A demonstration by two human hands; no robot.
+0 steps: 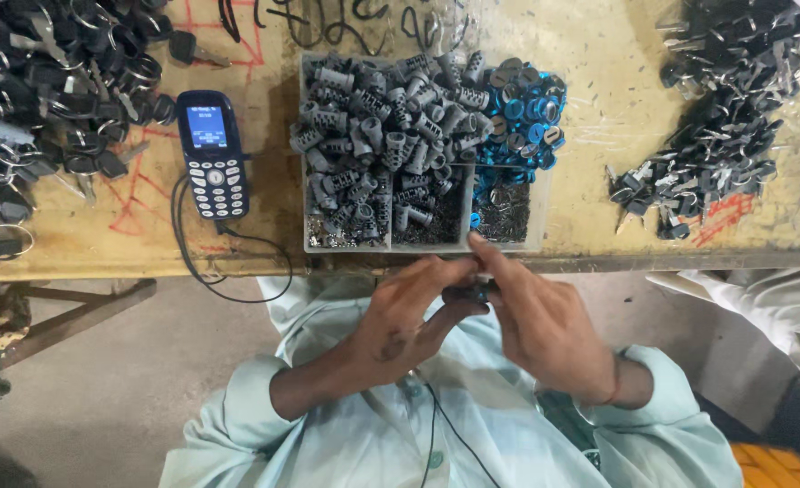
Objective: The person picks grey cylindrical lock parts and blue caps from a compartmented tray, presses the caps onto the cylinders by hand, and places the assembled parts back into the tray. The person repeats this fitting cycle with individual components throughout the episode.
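Observation:
My left hand (409, 316) and my right hand (535, 316) meet just below the table's front edge, over my lap. Together they pinch a small dark metal lock part (477, 291) between their fingertips. Directly above them on the table stands a clear divided tray (314, 237). It is heaped with grey lock cylinders (382, 136), round blue caps (526, 113) and small dark bits (505, 215).
A dark blue keypad phone (212, 154) with a black cable lies left of the tray. Piles of black-headed keys sit at the far left (47, 90) and right (716, 117). Another person's pale sleeve (779, 312) shows at the right edge.

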